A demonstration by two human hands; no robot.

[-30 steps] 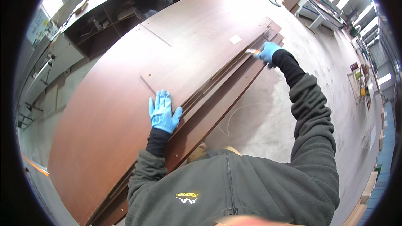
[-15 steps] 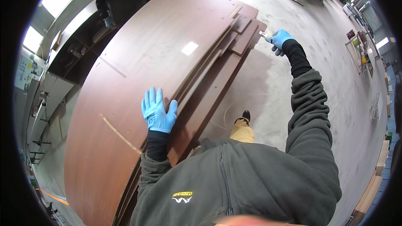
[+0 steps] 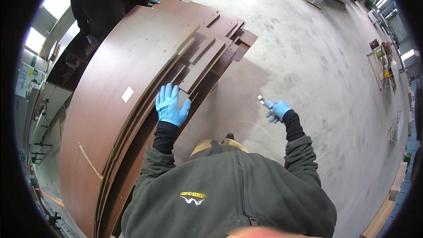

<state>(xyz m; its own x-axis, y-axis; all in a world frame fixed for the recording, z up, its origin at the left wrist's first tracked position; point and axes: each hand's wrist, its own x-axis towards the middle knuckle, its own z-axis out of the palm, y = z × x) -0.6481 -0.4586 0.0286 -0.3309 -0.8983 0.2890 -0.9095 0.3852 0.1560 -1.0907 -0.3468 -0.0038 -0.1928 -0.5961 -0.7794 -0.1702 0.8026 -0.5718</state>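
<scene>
A stack of large reddish-brown wooden panels (image 3: 112, 75) lies to my left, with narrower boards (image 3: 205, 64) stepped out along its right side. My left hand (image 3: 169, 108), in a light-blue glove, is open, its fingers stretched over the stack's right edge; whether the palm presses on a board cannot be told. My right hand (image 3: 277, 111), gloved alike, is closed round a small silver-and-white handheld tool (image 3: 261, 99). Its exact kind is too small to tell. That hand is over the floor, apart from the stack.
Beyond the stack stands another person (image 3: 99, 9) in dark clothes, one blue-gloved hand at the far panel edge. A dark open cabinet (image 3: 66, 68) is at the left. Concrete floor (image 3: 308, 70) spreads rightward, with a rack of items (image 3: 383, 66) and wooden boards (image 3: 387, 207) along the right side.
My right hand has drawn back from the stack's far end, toward my body, with the tool still held. The stack sits lower and farther left in view. The other person shows more fully.
</scene>
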